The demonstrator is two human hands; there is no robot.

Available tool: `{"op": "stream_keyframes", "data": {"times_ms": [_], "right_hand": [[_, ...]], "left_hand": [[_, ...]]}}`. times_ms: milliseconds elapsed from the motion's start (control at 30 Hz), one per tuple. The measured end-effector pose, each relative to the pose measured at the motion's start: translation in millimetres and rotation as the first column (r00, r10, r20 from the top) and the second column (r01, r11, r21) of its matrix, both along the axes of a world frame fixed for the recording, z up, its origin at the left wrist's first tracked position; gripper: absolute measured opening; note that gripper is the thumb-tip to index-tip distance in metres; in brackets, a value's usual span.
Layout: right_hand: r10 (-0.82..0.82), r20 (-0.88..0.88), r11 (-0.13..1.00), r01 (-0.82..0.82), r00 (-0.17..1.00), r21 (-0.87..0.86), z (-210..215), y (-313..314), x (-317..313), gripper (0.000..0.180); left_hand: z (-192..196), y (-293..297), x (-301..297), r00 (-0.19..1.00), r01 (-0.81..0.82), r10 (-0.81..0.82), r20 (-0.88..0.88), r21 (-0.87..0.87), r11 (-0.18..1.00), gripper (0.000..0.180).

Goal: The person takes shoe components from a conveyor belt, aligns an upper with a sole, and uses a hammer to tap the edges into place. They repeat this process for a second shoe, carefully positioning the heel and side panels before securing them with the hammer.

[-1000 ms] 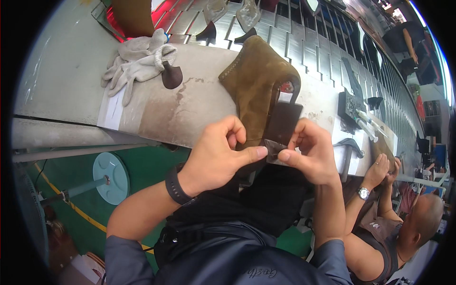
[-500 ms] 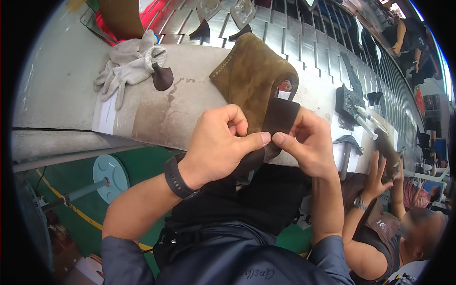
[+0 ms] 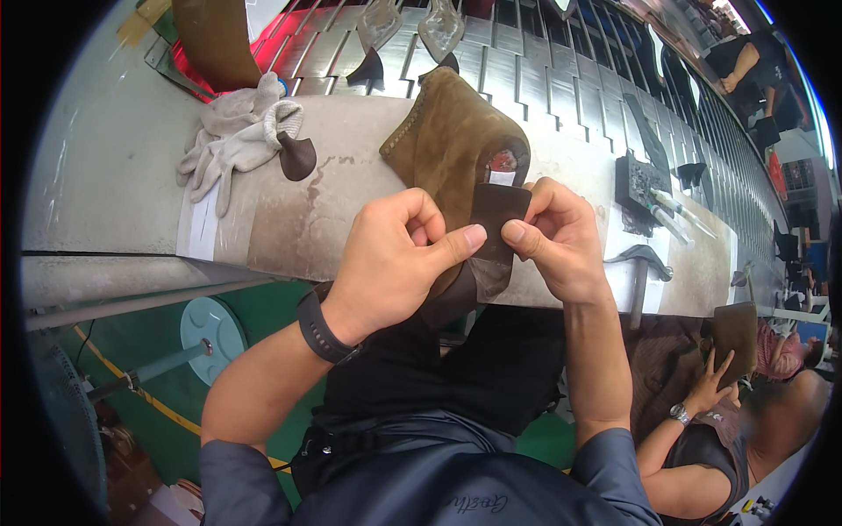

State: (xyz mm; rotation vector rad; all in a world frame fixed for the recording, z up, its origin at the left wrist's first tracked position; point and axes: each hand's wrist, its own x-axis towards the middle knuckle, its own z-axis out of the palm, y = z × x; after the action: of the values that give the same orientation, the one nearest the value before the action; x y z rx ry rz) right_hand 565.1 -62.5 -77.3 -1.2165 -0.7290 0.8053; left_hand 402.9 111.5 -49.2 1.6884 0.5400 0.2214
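A brown suede piece [image 3: 460, 123], shaped like a boot upper with a stitched edge, lies on the worktable in front of me. From its near side hangs a smooth dark brown leather flap [image 3: 500, 210]. My right hand [image 3: 566, 245] pinches the flap's right edge, thumb on the face and fingers partly behind. At the left edge, the thumb of my left hand [image 3: 390, 254] presses on the flap; the other fingers are curled, their tips partly hidden. A small white label and a red patch show in the upper's opening, just above the flap.
White knitted gloves [image 3: 237, 140] and a small dark leather piece [image 3: 297, 159] lie at left. To the right are a hammer [image 3: 638, 285], a black block [image 3: 640, 195] and syringes [image 3: 671, 219]. A slatted metal conveyor [image 3: 517, 74] runs behind. A co-worker at lower right holds a brown piece [image 3: 735, 340].
My thumbs have moved apart and up the flap from its lower end. The upper has shifted slightly left. The co-worker's hand and brown piece have moved lower.
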Motion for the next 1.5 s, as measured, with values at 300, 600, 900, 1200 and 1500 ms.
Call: {"op": "stream_keyframes", "data": {"times_ms": [300, 600, 900, 1200, 1500], "right_hand": [[0.035, -0.042, 0.995, -0.039, 0.999, -0.090, 29, 9, -2, 0.024], [0.109, 0.202, 0.947, -0.040, 0.973, -0.320, 61, 31, 9, 0.022], [-0.272, 0.723, 0.915, 0.404, 0.636, -0.011, 25, -13, -11, 0.043], [-0.130, 0.743, 0.984, 0.177, 0.657, 0.015, 1, -23, -2, 0.061], [-0.153, 0.746, 0.982, 0.183, 0.649, 0.042, 0, -21, -3, 0.050]], "left_hand": [[-6, 16, 13, 1.000, -0.022, 0.022, 0.007, 0.042, 0.999, 0.049], [-11, 88, 80, 0.777, 0.012, -0.318, 0.544, 0.492, 0.871, 0.049], [-45, 36, -9, 0.806, -0.422, -0.088, 0.585, 0.674, 0.607, 0.076], [-56, 27, -28, 0.844, -0.326, -0.230, 0.484, 0.804, 0.497, 0.080], [-59, 26, -31, 0.852, -0.311, -0.224, 0.474, 0.801, 0.512, 0.081]]}}
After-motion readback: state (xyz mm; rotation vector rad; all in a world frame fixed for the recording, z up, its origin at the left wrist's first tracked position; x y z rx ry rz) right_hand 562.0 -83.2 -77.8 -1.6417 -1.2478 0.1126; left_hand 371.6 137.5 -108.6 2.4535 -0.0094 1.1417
